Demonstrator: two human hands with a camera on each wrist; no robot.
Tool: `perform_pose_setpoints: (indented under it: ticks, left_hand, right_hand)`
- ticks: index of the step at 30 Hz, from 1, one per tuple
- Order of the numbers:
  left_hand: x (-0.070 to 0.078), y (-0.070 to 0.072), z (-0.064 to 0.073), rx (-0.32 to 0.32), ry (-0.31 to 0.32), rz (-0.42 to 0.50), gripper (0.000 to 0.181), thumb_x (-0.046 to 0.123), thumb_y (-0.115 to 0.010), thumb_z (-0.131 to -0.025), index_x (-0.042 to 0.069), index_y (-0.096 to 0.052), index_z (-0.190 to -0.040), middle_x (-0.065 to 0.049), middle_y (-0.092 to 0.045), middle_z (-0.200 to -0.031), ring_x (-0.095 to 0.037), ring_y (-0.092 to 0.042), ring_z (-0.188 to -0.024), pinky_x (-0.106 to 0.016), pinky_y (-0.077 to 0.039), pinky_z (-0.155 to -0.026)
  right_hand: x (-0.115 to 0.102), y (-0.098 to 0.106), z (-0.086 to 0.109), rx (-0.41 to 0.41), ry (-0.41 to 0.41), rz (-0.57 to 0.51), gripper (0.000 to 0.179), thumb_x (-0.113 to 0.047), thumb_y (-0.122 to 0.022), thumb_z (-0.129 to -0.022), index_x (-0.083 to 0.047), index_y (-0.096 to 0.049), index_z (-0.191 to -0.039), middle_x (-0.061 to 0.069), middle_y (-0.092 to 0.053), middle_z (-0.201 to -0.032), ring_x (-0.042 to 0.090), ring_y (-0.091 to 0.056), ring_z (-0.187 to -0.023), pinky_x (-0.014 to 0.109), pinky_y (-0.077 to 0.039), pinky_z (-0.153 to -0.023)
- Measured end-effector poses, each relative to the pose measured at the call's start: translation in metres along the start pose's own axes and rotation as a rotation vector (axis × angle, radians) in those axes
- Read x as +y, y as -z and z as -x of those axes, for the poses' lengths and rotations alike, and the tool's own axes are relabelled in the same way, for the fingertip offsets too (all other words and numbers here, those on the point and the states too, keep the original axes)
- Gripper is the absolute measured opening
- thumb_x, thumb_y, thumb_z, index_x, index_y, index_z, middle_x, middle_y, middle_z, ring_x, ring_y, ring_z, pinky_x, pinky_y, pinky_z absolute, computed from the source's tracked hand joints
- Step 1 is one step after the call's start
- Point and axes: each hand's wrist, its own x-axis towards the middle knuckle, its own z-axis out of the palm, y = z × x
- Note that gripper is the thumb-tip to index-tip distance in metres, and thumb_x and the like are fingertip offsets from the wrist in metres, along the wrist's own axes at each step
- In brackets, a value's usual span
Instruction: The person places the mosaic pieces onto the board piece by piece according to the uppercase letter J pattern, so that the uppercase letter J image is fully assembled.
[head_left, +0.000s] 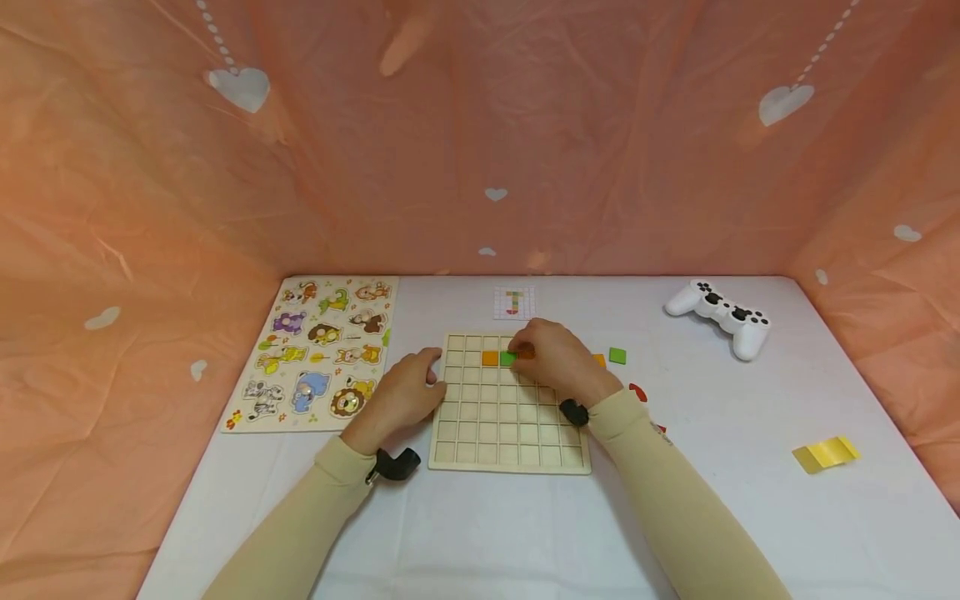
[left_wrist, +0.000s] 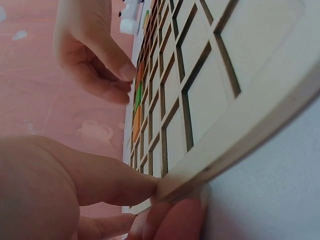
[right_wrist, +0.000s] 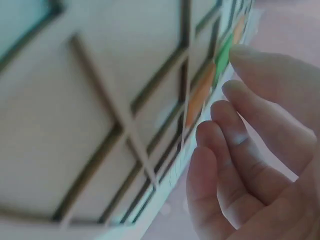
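Observation:
A wooden grid board (head_left: 465,430) lies on the table, with square cells. At its left edge, my left hand (head_left: 405,390) holds the rim, thumb (left_wrist: 117,182) on the upper edge and fingers lower down the side. Over the upper rows is my right hand (head_left: 558,358), its fingers loosely bent. Its fingertips (right_wrist: 242,52) are right at a green tile (right_wrist: 223,60). That tile sits in a row between an orange tile (head_left: 490,358) and another orange tile (right_wrist: 201,95), which the right hand partly shades in the head view.
Right of the board lie a loose green tile (head_left: 617,356), an orange tile (head_left: 598,360) and a red piece (head_left: 637,392). Behind it is a pattern card (head_left: 514,302). An animal puzzle (head_left: 322,358) lies left; a white game controller (head_left: 720,317) and yellow strip (head_left: 827,455) lie right.

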Motion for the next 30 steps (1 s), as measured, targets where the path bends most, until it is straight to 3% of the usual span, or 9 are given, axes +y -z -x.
perform_pose_setpoints:
  ticks: [6, 13, 17, 21, 26, 30]
  left_hand:
    - [0.000, -0.001, 0.000, -0.015, -0.002, -0.009, 0.064, 0.019, -0.066, -0.101, 0.001, -0.048, -0.160, -0.011, -0.065, -0.109, -0.022, -0.059, -0.089, -0.033, -0.047, -0.075]
    - [-0.002, -0.001, -0.002, -0.017, 0.008, -0.013, 0.064, 0.018, -0.066, -0.102, 0.002, -0.047, -0.161, -0.012, -0.066, -0.112, -0.023, -0.059, -0.090, -0.034, -0.048, -0.078]
    - [-0.003, -0.001, -0.003, -0.018, 0.011, -0.022, 0.064, 0.019, -0.066, -0.102, 0.001, -0.047, -0.160, -0.011, -0.065, -0.110, -0.022, -0.058, -0.088, -0.033, -0.046, -0.077]
    - [-0.003, -0.001, -0.002, -0.018, 0.010, -0.027, 0.064, 0.019, -0.066, -0.102, 0.000, -0.047, -0.160, -0.011, -0.064, -0.110, -0.022, -0.058, -0.088, -0.032, -0.045, -0.077]
    - [-0.003, 0.000, -0.002, -0.019, 0.005, -0.017, 0.064, 0.018, -0.066, -0.101, 0.000, -0.047, -0.160, -0.011, -0.064, -0.110, -0.022, -0.058, -0.088, -0.032, -0.046, -0.077]
    - [-0.002, 0.000, -0.002, -0.022, -0.004, -0.012, 0.064, 0.018, -0.065, -0.101, 0.000, -0.047, -0.160, -0.011, -0.064, -0.110, -0.022, -0.058, -0.088, -0.032, -0.046, -0.077]
  right_hand:
    - [0.018, 0.009, 0.022, 0.043, -0.048, -0.058, 0.027, -0.020, -0.075, -0.099, -0.007, -0.080, -0.123, 0.008, -0.073, -0.117, 0.027, -0.070, -0.110, 0.047, -0.057, -0.101]
    - [0.039, 0.020, 0.054, 0.103, -0.144, -0.105, 0.026, -0.019, -0.075, -0.100, -0.008, -0.080, -0.123, 0.007, -0.072, -0.115, 0.024, -0.066, -0.099, 0.043, -0.055, -0.090]
    - [0.052, 0.026, 0.067, 0.123, -0.184, -0.099, 0.027, -0.020, -0.075, -0.100, -0.008, -0.079, -0.124, 0.008, -0.072, -0.115, 0.026, -0.066, -0.103, 0.046, -0.056, -0.096]
    - [0.064, 0.030, 0.078, 0.125, -0.216, -0.109, 0.026, -0.019, -0.073, -0.100, -0.010, -0.079, -0.124, 0.007, -0.072, -0.117, 0.026, -0.068, -0.109, 0.049, -0.055, -0.102]
    - [0.074, 0.034, 0.089, 0.116, -0.234, -0.149, 0.028, -0.014, -0.067, -0.099, -0.010, -0.079, -0.124, 0.007, -0.072, -0.117, 0.024, -0.067, -0.105, 0.044, -0.055, -0.097]
    - [0.074, 0.033, 0.095, 0.116, -0.231, -0.139, 0.026, -0.016, -0.071, -0.100, -0.011, -0.080, -0.123, 0.006, -0.074, -0.121, 0.021, -0.068, -0.103, 0.042, -0.055, -0.095]
